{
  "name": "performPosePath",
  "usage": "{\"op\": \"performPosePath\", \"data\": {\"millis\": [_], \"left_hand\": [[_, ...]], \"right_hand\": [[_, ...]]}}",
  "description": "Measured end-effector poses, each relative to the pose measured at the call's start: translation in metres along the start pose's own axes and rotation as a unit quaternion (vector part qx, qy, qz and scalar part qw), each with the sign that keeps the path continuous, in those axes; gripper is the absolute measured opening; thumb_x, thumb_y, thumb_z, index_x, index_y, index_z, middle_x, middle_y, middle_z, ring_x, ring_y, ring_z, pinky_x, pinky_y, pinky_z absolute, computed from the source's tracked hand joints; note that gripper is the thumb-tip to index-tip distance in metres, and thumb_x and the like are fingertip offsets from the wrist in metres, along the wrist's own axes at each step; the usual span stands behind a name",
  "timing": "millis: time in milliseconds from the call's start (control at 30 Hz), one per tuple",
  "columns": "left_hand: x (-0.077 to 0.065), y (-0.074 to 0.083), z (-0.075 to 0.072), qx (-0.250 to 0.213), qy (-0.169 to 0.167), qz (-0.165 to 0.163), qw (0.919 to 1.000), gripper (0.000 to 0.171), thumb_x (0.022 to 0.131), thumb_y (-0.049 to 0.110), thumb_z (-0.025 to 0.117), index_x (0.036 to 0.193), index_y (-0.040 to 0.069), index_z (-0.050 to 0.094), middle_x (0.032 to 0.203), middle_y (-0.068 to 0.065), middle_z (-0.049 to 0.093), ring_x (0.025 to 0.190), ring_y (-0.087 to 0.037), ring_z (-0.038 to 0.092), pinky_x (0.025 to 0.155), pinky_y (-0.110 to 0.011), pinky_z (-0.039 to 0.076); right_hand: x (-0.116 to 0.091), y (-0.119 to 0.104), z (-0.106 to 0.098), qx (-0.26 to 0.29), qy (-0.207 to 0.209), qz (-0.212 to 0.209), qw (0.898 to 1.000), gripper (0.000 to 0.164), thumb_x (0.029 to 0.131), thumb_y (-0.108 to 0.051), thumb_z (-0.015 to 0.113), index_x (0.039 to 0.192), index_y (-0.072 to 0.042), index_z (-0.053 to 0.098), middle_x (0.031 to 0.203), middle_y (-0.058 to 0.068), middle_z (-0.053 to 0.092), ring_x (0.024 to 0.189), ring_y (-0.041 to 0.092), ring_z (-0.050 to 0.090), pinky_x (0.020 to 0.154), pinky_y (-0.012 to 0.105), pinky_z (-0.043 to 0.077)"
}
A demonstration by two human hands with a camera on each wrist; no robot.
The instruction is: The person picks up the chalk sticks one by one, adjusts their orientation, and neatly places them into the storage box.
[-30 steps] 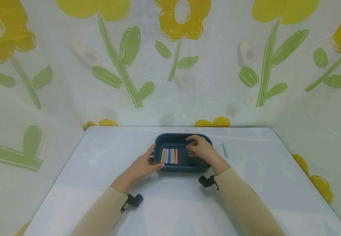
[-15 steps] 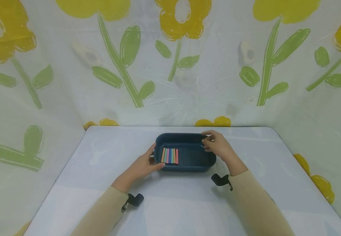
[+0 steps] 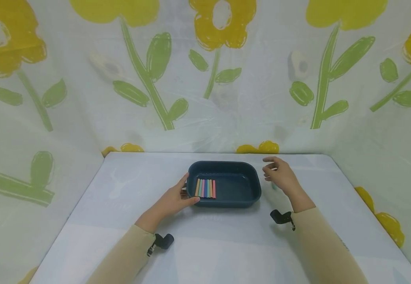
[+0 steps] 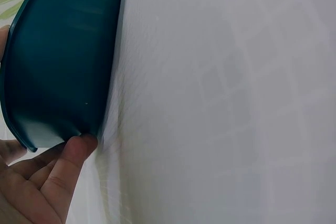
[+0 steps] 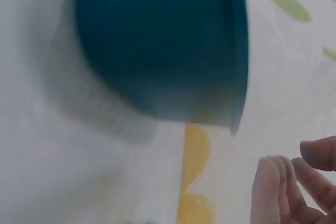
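Note:
My left hand [image 3: 171,202] grips the left end of a dark blue tray [image 3: 226,204], its thumb over the front rim. In the left wrist view, the fingers [image 4: 67,169] curl against the outside of the tray's end. Several coloured sticks, which look like chalk [image 3: 205,188], lie side by side in the tray's left half. My right hand [image 3: 282,177] hovers just right of the tray, fingers loosely bent and holding nothing. Beneath it shows part of a mint-green chalk stick [image 3: 274,185] on the table; the hand hides the rest.
The pale table [image 3: 205,244] carries the tray near its far side. A flower-patterned sheet [image 3: 248,106] rises behind the table's back edge and along both sides. Small black cameras [image 3: 280,216] sit on both sleeves.
My right hand has moved rightward, out from over the tray, past its right rim to above the green chalk stick. The left hand keeps its hold on the tray.

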State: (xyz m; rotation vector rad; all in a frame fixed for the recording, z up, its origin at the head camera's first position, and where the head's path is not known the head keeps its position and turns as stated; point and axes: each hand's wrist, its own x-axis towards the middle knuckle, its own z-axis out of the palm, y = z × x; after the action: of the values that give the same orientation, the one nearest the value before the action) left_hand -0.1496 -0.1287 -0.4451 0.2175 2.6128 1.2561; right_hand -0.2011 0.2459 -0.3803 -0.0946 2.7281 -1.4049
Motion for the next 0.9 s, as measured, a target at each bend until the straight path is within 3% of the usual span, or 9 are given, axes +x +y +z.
{"op": "performPosePath", "data": {"millis": [367, 633, 900], "left_hand": [[0.0, 0.001, 0.0, 0.001, 0.004, -0.008, 1.0, 0.107, 0.083, 0.058, 0.076, 0.163, 0.025, 0.012, 0.15, -0.015, 0.048, 0.128, -0.028, 0.057, 0.106, -0.052, 0.043], [-0.001, 0.003, -0.001, 0.001, 0.003, -0.009, 1.0, 0.107, 0.083, 0.056, 0.076, 0.163, 0.025, 0.012, 0.148, -0.015, 0.05, 0.127, -0.028, 0.057, 0.107, -0.052, 0.043], [-0.002, 0.003, 0.0, 0.003, 0.003, -0.012, 0.9999, 0.107, 0.082, 0.057, 0.076, 0.163, 0.025, 0.012, 0.149, -0.014, 0.05, 0.128, -0.028, 0.057, 0.106, -0.053, 0.043]], "right_hand": [[0.009, 0.033, -0.016, -0.023, -0.006, 0.004, 1.0, 0.047, 0.103, -0.015, 0.055, 0.145, 0.003, 0.044, 0.125, 0.028, 0.056, 0.104, 0.037, 0.066, 0.084, 0.036, 0.058], [0.015, 0.047, -0.021, -0.041, -0.025, 0.034, 0.998, 0.05, 0.102, -0.016, 0.056, 0.146, 0.003, 0.042, 0.123, 0.027, 0.056, 0.101, 0.034, 0.066, 0.086, 0.04, 0.057], [0.026, 0.056, -0.019, -0.07, -0.048, 0.09, 0.992, 0.052, 0.102, -0.017, 0.057, 0.147, 0.003, 0.04, 0.125, 0.028, 0.057, 0.099, 0.029, 0.065, 0.091, 0.043, 0.055]]}}
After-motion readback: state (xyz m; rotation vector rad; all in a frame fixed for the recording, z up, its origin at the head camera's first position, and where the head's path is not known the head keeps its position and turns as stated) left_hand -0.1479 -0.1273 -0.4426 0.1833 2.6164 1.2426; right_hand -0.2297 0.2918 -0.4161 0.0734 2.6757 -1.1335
